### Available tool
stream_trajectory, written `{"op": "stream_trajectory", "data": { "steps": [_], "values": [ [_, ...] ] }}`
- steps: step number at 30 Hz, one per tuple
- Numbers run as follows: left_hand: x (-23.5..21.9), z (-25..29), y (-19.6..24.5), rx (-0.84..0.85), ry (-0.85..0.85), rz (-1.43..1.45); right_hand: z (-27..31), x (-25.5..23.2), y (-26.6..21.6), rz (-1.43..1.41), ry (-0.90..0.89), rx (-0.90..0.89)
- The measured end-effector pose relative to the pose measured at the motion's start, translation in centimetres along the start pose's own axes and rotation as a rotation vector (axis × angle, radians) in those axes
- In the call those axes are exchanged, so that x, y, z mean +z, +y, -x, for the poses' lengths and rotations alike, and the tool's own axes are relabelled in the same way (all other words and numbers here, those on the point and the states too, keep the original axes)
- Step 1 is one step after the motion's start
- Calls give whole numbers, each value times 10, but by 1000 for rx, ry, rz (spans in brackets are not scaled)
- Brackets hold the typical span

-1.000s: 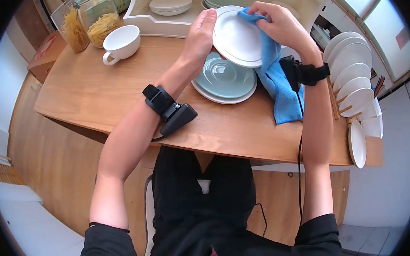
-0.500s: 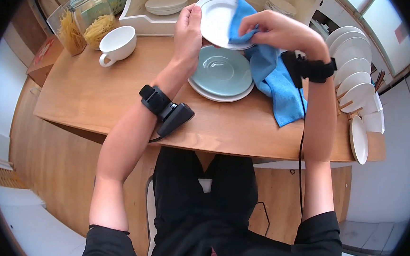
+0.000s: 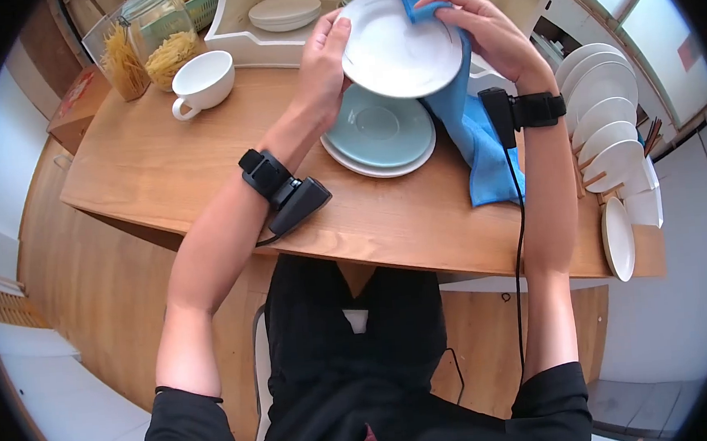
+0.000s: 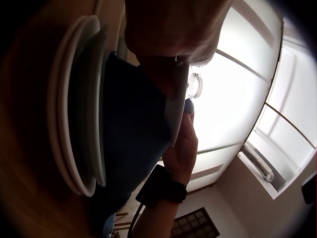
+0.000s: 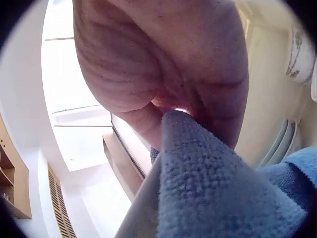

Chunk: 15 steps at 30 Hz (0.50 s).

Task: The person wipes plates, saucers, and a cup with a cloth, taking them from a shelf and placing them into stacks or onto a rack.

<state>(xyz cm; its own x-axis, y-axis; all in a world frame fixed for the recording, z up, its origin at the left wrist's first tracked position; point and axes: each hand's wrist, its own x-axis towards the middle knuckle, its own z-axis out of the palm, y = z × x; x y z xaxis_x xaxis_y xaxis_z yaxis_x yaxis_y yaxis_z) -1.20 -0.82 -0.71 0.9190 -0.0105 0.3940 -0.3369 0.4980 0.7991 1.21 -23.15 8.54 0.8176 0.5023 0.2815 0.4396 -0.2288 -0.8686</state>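
Observation:
A white plate (image 3: 401,47) is held up over the table, tilted toward the head camera. My left hand (image 3: 323,73) grips its left edge, thumb on the near face. At the upper right rim my right hand (image 3: 490,37) pinches a blue cloth (image 3: 492,157) over the edge; the cloth hangs behind the plate down to the table. In the right wrist view a fold of the cloth (image 5: 208,183) comes out between thumb and fingers. Below the held plate a pale blue-green saucer (image 3: 380,137) lies on a white plate (image 3: 379,171), partly hidden by it.
A white cup (image 3: 203,81) and glass jars of pasta (image 3: 170,59) stand at the back left of the wooden table (image 3: 153,169). Behind is a white shelf (image 3: 264,50) with stacked plates (image 3: 285,12). At right a rack holds several white plates (image 3: 612,165).
My right hand has gone from the plate's face up to its upper right rim with the cloth. The plate has turned more face-on to the head camera and moved slightly left.

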Motion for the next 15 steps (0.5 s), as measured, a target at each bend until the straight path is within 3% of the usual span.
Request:
{"op": "stream_trajectory", "data": {
  "steps": [2,3,6,15],
  "values": [
    [1,-3,3,-31,-19,64,-5,2,-5,-49,-158,-5],
    [3,-1,4,-68,9,71,-6,8,-2,-36,-89,-5],
    [-2,-1,0,-61,-44,57,-3,11,-10,-39,-103,95],
    [1,0,-7,2,-18,-19,-1,13,-9,-64,-111,38]
  ]
}}
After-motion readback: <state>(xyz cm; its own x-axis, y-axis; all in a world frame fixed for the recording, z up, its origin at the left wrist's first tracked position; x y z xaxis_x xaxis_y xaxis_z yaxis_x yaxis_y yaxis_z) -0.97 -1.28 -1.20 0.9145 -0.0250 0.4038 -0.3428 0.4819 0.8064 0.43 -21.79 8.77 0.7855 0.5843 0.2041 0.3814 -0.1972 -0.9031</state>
